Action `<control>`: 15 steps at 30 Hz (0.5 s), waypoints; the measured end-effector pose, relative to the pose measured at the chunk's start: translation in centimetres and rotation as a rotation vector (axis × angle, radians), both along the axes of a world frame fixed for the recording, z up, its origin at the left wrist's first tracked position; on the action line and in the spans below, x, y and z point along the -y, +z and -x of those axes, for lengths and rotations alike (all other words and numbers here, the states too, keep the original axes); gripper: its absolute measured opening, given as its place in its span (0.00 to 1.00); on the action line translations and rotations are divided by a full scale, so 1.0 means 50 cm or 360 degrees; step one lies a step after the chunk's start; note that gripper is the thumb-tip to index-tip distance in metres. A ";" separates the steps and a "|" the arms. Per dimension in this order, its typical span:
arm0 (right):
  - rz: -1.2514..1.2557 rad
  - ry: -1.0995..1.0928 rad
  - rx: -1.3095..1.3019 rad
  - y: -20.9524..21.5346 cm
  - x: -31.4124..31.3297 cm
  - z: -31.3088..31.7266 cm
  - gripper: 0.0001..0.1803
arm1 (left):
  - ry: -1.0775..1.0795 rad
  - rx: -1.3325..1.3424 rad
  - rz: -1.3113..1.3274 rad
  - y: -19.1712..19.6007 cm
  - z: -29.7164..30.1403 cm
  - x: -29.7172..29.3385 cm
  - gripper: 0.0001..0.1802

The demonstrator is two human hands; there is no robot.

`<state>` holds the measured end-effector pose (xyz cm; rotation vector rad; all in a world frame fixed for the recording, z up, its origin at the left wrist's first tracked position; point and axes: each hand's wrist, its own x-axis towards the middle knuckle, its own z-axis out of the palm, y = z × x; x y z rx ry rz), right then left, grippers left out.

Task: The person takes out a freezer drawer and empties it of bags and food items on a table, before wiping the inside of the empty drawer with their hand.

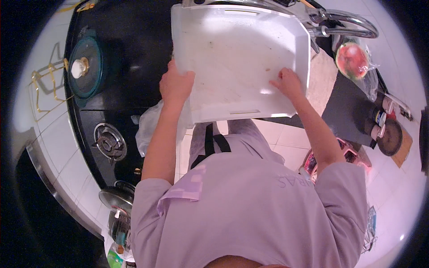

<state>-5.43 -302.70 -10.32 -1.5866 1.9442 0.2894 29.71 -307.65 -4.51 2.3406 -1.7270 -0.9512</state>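
A large white plastic bin (pixel 232 58), shallow and rectangular with slotted end walls, is tipped so that its inside faces up. Several small dark specks dot its wet-looking floor. My left hand (pixel 177 85) is closed round the bin's left wall, thumb on the inner side and fingers outside. Inside the bin, near the right wall, my right hand (pixel 288 84) has its fingers loosely bent, with thumb and forefinger apart. Just left of its fingertips lies a small brown bit (pixel 267 69). Nothing shows between the fingers of that hand.
A chrome faucet (pixel 348 27) curves beyond the bin's far right corner. On the right counter sits a cut watermelon (pixel 352 58) in clear plastic. To the left are a dark teal lidded pot (pixel 91 85) and a gas burner (pixel 108 142). A plastic bag (pixel 152 125) hangs by my left forearm.
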 end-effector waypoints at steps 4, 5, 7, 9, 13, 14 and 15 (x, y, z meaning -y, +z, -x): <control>0.0293 -0.0724 0.0140 -0.017 0.003 -0.057 0.23 | -0.0018 -0.0019 -0.0033 0.019 0.011 0.003 0.29; 0.0293 -0.0723 0.0157 -0.029 -0.003 -0.076 0.23 | -0.0016 -0.0002 -0.0028 0.016 0.008 0.001 0.29; 0.0957 -0.0282 0.0198 -0.059 -0.015 -0.118 0.28 | -0.0038 -0.0013 -0.0037 0.000 0.000 0.001 0.30; 0.0995 -0.0126 0.0289 -0.056 0.006 -0.176 0.31 | -0.0030 -0.0012 -0.0060 0.007 0.001 0.003 0.30; 0.1156 0.0117 0.0415 -0.095 0.098 -0.234 0.36 | -0.0058 0.0049 -0.0081 0.009 0.005 0.003 0.30; 0.1163 0.0096 0.0417 -0.102 0.127 -0.247 0.36 | -0.0077 0.0060 -0.0077 0.015 0.007 0.005 0.30; 0.1296 0.0211 0.0480 -0.108 0.158 -0.261 0.35 | -0.0079 0.0016 -0.0096 0.023 0.010 0.008 0.31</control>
